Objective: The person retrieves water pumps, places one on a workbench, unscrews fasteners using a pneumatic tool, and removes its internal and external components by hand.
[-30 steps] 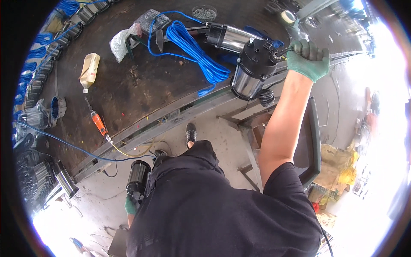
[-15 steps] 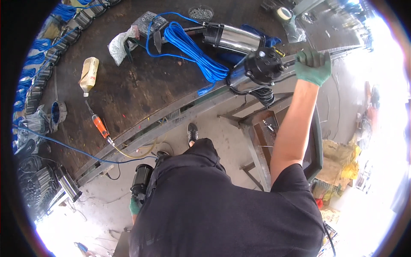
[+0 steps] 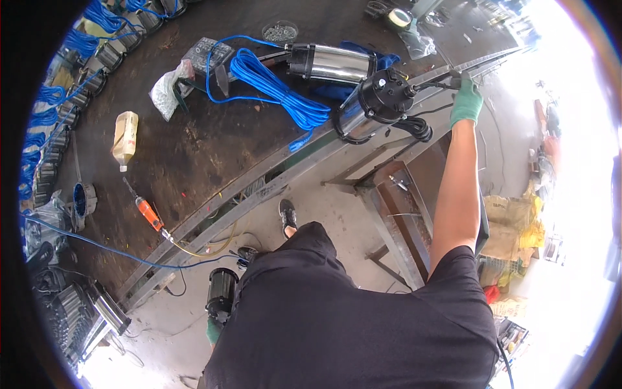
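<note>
A black shirt [image 3: 337,330] fills the space nearest to us. Down at its left side is the left hand [image 3: 212,330], in a green glove. It is by the bottom end of a black motor [image 3: 221,292]. Most of the fingers are hidden, so I cannot tell how tight they are. A shoe [image 3: 287,217] is on the floor ahead.

Next comes the big brown table [image 3: 214,142]. An orange tool [image 3: 149,214] lies near its edge, with a bottle [image 3: 125,139] just past it.

At the table's edge, a shiny motor with a black top [image 3: 382,100] leans over. The right hand [image 3: 466,102], gloved too, is closed around its black cord [image 3: 433,85].

A bundle of blue cord [image 3: 278,91] lies left of this motor. Farther back are a long silver motor [image 3: 337,63] on its side, a plastic bag [image 3: 170,91] and a bowl of small metal bits [image 3: 280,32].
</note>
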Demonstrator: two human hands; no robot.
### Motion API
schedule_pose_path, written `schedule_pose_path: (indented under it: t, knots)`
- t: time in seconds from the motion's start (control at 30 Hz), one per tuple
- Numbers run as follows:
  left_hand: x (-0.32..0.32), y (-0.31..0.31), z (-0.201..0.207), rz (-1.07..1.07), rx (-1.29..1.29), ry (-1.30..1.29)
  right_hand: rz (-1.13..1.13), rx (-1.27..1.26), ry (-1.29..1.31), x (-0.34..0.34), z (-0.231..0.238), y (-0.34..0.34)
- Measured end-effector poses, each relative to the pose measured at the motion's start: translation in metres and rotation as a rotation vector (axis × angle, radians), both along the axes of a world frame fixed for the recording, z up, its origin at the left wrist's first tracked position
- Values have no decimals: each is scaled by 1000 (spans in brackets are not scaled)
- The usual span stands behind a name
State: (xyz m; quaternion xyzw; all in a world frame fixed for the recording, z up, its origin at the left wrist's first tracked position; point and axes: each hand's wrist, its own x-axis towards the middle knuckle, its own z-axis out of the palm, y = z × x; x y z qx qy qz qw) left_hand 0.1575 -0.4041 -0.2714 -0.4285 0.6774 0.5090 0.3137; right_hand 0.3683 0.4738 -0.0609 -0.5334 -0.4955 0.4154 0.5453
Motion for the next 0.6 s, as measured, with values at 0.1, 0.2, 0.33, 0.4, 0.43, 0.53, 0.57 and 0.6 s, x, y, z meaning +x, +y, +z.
schedule_pose_path:
  t: [0.1,0.2,0.33,0.4,0.43,0.53,0.57,0.6]
  knots:
    - [4,-4,0,17,-3,12,48,402,-960,-11,32,5]
    - [3,4,-7,18,-9,2,378,543,-1488,-43,73,36]
    - [-2,18,-15,34,-19,10,609,704,-1723,-101,107,46]
    - [4,22,-14,55,-44,4,636,842,-1833,-128,104,66]
    - [2,27,-15,56,-49,6,671,737,-1841,-142,104,66]
    - [0,35,-20,61,-62,5,764,457,-1821,-174,84,73]
    - [2,35,-20,68,-65,4,820,391,-1747,-181,71,76]
    - [-1,39,-22,67,-60,5,865,379,-1669,-183,58,72]
